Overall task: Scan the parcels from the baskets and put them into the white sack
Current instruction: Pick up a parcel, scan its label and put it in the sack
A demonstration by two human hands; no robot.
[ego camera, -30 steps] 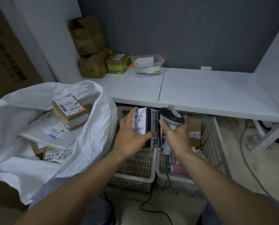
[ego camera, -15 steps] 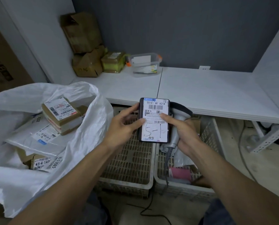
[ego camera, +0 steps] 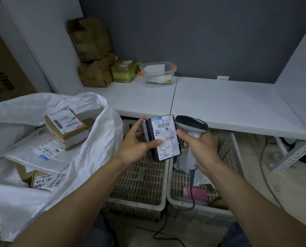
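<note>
While left hand [ego camera: 134, 147] grips the black parcel [ego camera: 166, 125], label up, over the baskets [ego camera: 139, 184], right hand [ego camera: 200, 147] is wrapped round the scanner [ego camera: 191, 124] handle just beside it; white sack [ego camera: 95, 145] lies open at left, boxes [ego camera: 65, 131] and a flat mailer [ego camera: 41, 152] inside; bench [ego camera: 219, 104] behind.

White shelf [ego camera: 228, 104], worn cardboard boxes [ego camera: 91, 50] stacked at its left corner, clear plastic tub [ego camera: 157, 73] beside them
</note>
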